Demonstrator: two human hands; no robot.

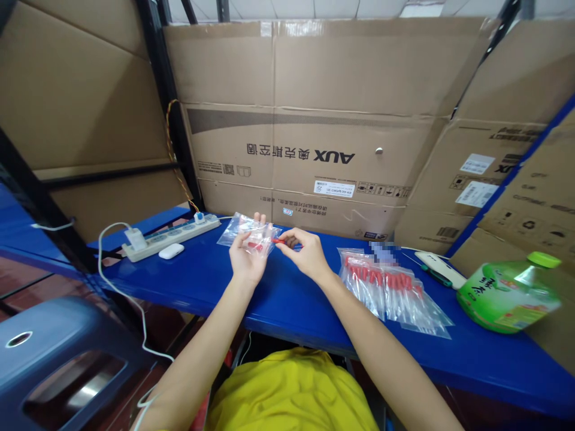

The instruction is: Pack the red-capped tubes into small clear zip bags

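My left hand [248, 254] holds up a small clear plastic bag [251, 232] with red pieces inside, its fingers closed on the bag's lower part. My right hand [302, 251] pinches a thin red piece [278, 240] at the bag's right edge. Both hands hover just above the blue table [287, 299]. To the right of my right hand lies a pile of clear bags [390, 290] filled with red pieces.
A white power strip [173, 236] with a charger and a white earbud case [171, 251] sit at the left. A green bottle [510, 293] lies at the right, beside a white device [440, 270]. Cardboard boxes [314, 131] wall the back. A dark stool [63, 359] stands lower left.
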